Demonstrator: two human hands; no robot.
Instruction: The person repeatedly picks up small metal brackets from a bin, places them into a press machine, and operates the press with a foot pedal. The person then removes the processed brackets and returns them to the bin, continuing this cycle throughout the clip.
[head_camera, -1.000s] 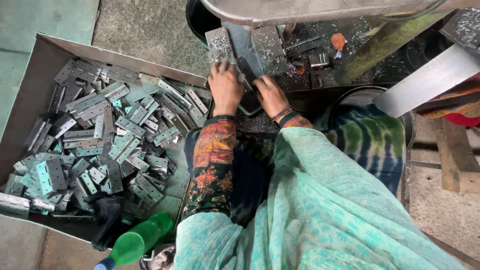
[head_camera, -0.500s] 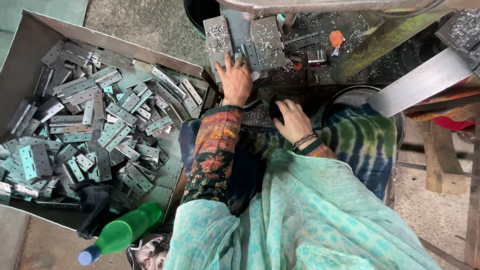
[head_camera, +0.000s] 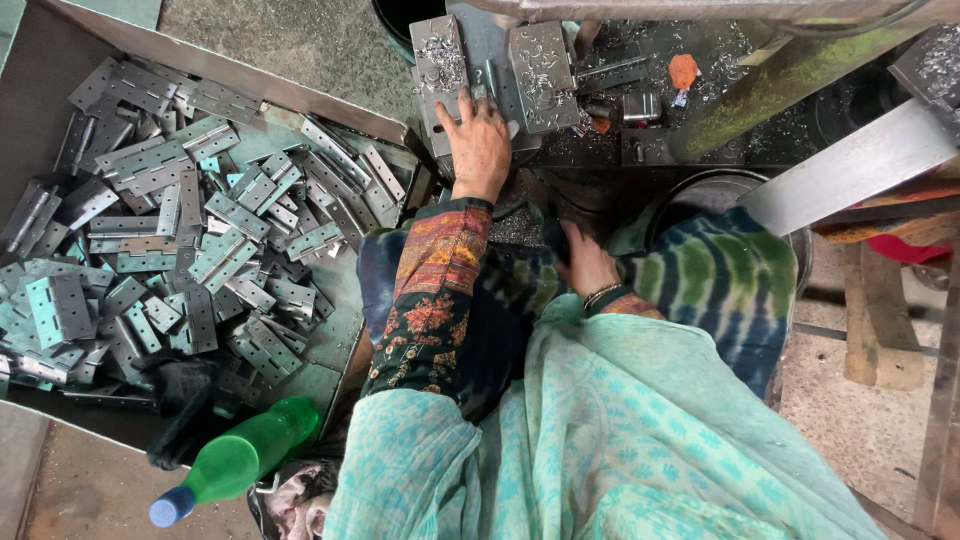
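**Two blocks on the bench, one hand on the left one**

Quick count from my feed. I see two steel blocks on the machine bed up top: the left block (head_camera: 440, 62) and the right block (head_camera: 541, 62). Both are grey rectangles, long axis running away from me toward the top of the frame, standing side by side with a narrow slot between them. Curly metal shavings are sprinkled over both tops.

My left hand (head_camera: 478, 145) lies flat on the near end of the left block, fingers spread and pointing up the frame, not clamped round anything that I can make out. The thumb side sits by the slot. My right hand (head_camera: 585, 262) is down at my lap, well apart from the blocks, fingers tucked into the tie-dye cloth (head_camera: 720, 285); I can't tell if it's gripping something or just resting.

To my left there's one big sheet-metal tray (head_camera: 250, 90) heaped with hinges (head_camera: 200, 240). Way too many to count, dozens at least, lying every which way, mostly dull grey with a few tinted teal. One green bottle (head_camera: 245, 458) with a blue cap lies at the tray's near corner, cap pointing to the lower left. One dark glove-like thing sits just beside it, too murky to call. One small orange scrap (head_camera: 683, 70) lies on the bed right of the blocks.
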